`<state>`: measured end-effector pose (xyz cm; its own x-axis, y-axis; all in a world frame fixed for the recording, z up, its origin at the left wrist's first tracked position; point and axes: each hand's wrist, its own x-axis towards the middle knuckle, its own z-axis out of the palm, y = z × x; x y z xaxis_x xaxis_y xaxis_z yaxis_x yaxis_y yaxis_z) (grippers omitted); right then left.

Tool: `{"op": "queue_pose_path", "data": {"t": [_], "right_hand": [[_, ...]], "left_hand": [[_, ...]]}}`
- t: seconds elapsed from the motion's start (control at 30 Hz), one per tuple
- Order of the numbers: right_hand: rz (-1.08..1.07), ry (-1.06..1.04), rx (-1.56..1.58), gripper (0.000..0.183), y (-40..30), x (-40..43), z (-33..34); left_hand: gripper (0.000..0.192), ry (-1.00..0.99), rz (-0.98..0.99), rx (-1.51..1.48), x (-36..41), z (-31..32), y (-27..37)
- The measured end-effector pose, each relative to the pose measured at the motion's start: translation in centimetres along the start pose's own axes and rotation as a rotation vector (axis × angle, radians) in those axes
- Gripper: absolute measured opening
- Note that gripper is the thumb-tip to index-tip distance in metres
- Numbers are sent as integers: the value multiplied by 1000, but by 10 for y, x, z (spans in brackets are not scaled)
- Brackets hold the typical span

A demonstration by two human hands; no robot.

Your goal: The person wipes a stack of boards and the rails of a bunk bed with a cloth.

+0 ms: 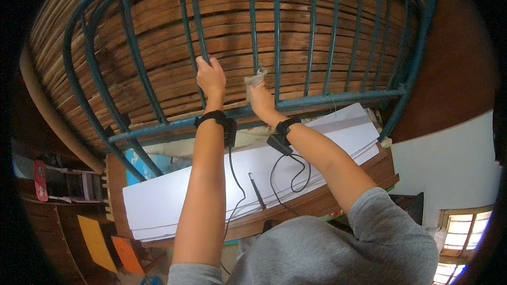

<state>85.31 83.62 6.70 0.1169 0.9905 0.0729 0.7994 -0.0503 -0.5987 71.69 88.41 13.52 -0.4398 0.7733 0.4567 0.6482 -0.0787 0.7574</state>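
My left hand point(211, 78) is closed around one thin upright bar of a blue-green metal railing point(276, 39). A crumpled greyish cloth point(255, 80) is in my right hand point(262, 97), pressed around another upright bar to the right. The fingers of that hand are partly hidden by the cloth. Behind the bars, brown slats point(229, 16), perhaps split bamboo, run crosswise. The railing's thick lower rail point(344, 97) passes just below both hands. Each wrist wears a black strap with a small device and a dark cable point(237, 182).
White boards point(158, 202) lie on a brown wooden surface point(119, 190) beneath my arms, with a dark slot or strip point(257, 190) across them. Orange point(127, 254) and yellow panels point(97, 241) stand lower left. A window point(459, 233) is at lower right.
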Motion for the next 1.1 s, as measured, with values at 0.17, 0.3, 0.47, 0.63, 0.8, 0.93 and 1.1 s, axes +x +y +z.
{"op": "queue_pose_path", "data": {"t": [0.17,0.3,0.47,0.63,0.8,0.93,1.1], "right_hand": [[-180,-118,-6,42,5,-3,-16],[-106,-135,10,31,-16,4,-88],[-434,402,384,28,-71,65,-241],[-516,159,404,44,-104,139,-239],[-321,398,-411,57,-35,95,-125],[-226,67,-373,54,20,16,-85],[-287,1,-525,40,64,-47,-48]], "left_hand": [[24,-3,-31,-7,-1,3,-4],[33,-32,-4,14,-2,0,-6],[24,-43,-54,-33,-6,-5,-1],[25,-9,-45,-15,-2,-3,5],[25,-9,-35,30,-1,-1,4],[28,-32,-61,67,-2,-1,5],[29,17,-65,116,0,4,5]]}}
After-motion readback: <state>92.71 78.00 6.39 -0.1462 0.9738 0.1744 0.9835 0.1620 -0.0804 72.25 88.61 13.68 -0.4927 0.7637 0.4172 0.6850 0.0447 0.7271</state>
